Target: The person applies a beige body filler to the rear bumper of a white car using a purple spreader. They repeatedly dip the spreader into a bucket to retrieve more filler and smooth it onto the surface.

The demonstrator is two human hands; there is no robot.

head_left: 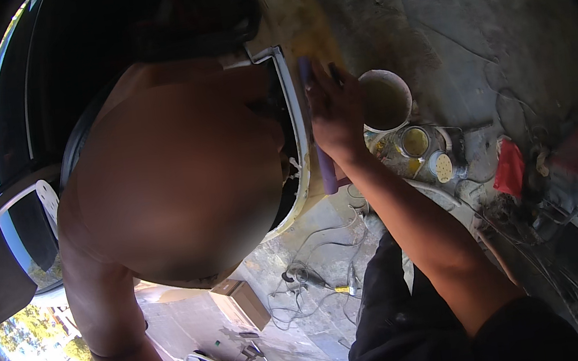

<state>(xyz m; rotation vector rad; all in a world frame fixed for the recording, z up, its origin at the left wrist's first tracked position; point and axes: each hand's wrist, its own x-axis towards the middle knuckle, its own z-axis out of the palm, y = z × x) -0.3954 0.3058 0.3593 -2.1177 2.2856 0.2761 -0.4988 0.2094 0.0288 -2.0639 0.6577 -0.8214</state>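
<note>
The purple sanding block [320,143] lies flat along the panel edge [292,107], so its whole face bears on the rim. The right hand [335,112] presses it there with fingers spread over its top. The left hand is hidden, its state untellable; a bucket [386,100] stands just beside.

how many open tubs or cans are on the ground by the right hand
3: a large white bucket just beside the right hand, a round can lower right of it, and a small tin below that. Clutter further right may hide more.
</note>
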